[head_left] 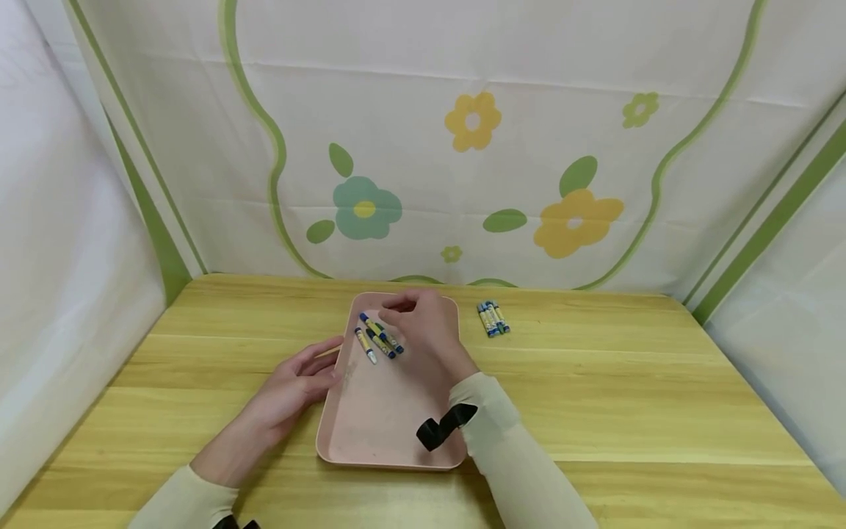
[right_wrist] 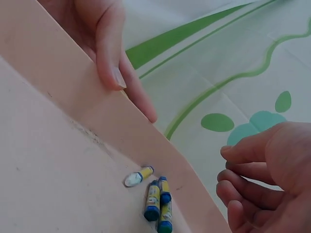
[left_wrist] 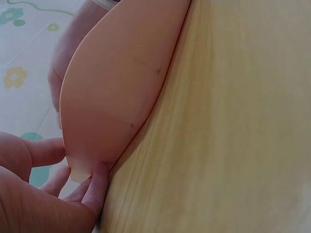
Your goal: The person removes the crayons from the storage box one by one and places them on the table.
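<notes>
My left hand [head_left: 297,386] rests against the left side of a pink tray [head_left: 377,433]; in the left wrist view its fingers [left_wrist: 97,187] touch the outer wall. Over the far part of the tray is my right hand [head_left: 426,319], fingers loosely bent, with nothing visible between them in the right wrist view. Several short crayons with yellow wrappers lie inside the tray, left of this hand. One white-tipped crayon [head_left: 365,345] lies slightly apart, while a blue-ended crayon [head_left: 372,325] and others are bunched together. The right wrist view shows a dark green-tipped crayon [right_wrist: 165,221] among the bunch.
Several more crayons [head_left: 493,319] lie side by side on the wooden table [head_left: 615,389], right of the tray. A white curtain with printed flowers [head_left: 410,110] hangs behind the table, and white cloth [head_left: 73,242] hangs at both sides.
</notes>
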`<state>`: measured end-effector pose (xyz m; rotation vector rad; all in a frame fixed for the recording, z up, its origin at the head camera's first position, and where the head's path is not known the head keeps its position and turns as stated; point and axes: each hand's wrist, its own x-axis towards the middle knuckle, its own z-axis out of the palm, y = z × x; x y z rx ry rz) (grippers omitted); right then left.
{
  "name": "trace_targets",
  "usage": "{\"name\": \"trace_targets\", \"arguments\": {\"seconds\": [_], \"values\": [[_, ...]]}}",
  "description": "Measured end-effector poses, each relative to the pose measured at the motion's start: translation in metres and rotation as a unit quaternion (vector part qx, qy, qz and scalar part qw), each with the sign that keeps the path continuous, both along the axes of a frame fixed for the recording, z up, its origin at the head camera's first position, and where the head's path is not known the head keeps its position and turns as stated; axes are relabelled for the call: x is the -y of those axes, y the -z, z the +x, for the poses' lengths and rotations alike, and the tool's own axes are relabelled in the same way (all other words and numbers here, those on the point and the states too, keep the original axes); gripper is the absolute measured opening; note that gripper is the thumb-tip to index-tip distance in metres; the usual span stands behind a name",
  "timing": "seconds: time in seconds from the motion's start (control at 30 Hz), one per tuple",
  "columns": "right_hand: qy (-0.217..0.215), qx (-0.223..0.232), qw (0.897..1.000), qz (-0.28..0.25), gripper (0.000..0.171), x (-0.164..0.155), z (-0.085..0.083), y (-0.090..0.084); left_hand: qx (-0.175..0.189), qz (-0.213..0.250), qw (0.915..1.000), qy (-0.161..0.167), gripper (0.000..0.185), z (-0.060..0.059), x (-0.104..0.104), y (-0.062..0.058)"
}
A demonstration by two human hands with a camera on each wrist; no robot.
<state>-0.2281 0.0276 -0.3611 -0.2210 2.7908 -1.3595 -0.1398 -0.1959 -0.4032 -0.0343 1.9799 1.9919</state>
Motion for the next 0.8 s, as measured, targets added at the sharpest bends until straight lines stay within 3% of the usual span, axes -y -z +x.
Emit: {"name": "trace_targets", "arguments": {"seconds": [0.27,0.8], "values": [[-0.006,0.033,0.996,-0.085,0.024,0.011,0.004,0.004,-0.003,0.005,1.0,0.004,0.065,0.0,-0.003,0.001],[0.053,0.032,0.997,-0.037,0.008,0.011,0.001,0.022,0.007,-0.005,1.0,0.0,0.064,-0.001,-0.003,-0.001]]}}
